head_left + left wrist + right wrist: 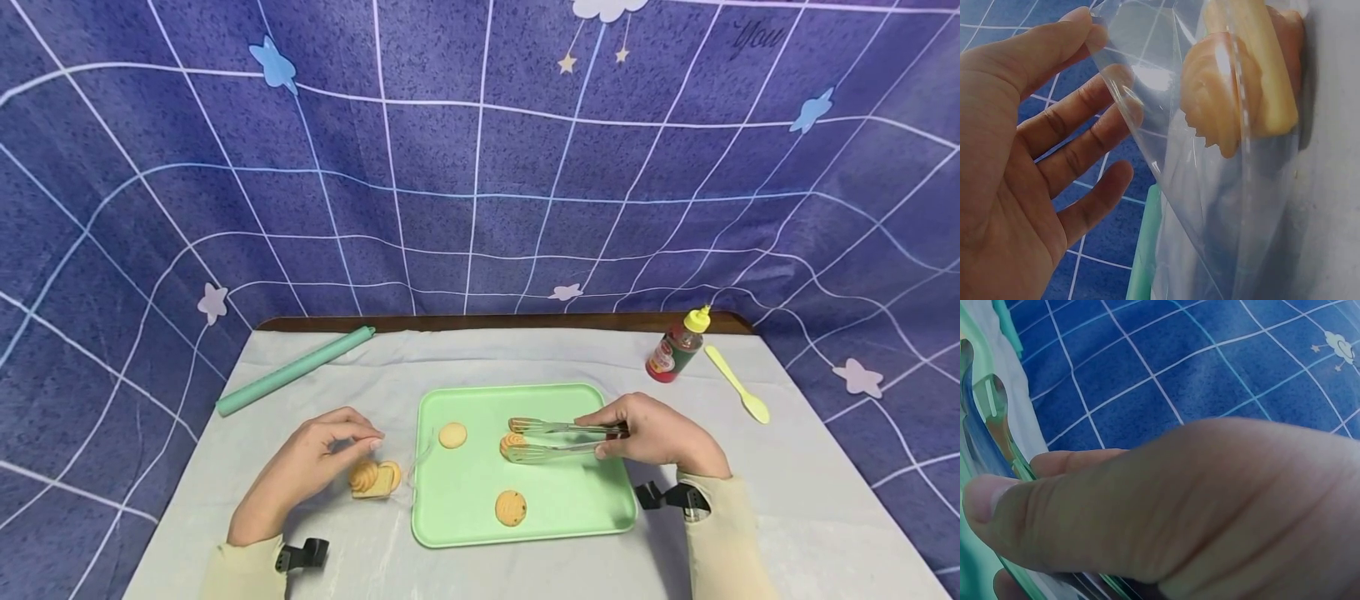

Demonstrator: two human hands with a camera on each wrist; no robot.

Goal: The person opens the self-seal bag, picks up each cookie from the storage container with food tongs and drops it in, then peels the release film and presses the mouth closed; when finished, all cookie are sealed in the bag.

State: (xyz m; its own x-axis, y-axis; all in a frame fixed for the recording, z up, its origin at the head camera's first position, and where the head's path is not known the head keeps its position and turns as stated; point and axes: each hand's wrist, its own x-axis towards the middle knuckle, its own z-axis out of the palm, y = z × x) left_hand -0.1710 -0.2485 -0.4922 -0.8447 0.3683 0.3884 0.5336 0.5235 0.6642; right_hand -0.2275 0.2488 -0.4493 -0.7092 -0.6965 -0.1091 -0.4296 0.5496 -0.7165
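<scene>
My left hand (318,457) pinches the edge of a clear plastic bag (1191,200) between thumb and index finger, its other fingers loosely spread. Inside the bag are a ridged swirl cookie (1207,94) and a pale rectangular biscuit (1269,81), with another cookie partly hidden behind them. My right hand (663,435) grips metal tongs (547,453) over the green tray (577,508). Between the tongs' tips, a round swirl cookie (512,444) shows, partly covered by them. A plain round cookie (452,435) and a chocolate chip cookie (511,507) lie on the tray.
At the back left lies a teal rolling pin (296,371). A red sauce bottle (672,354) with a yellow cap stands at the back right, beside a yellow spoon (738,385). White cloth covers the table (360,558); a blue patterned curtain (450,208) hangs behind.
</scene>
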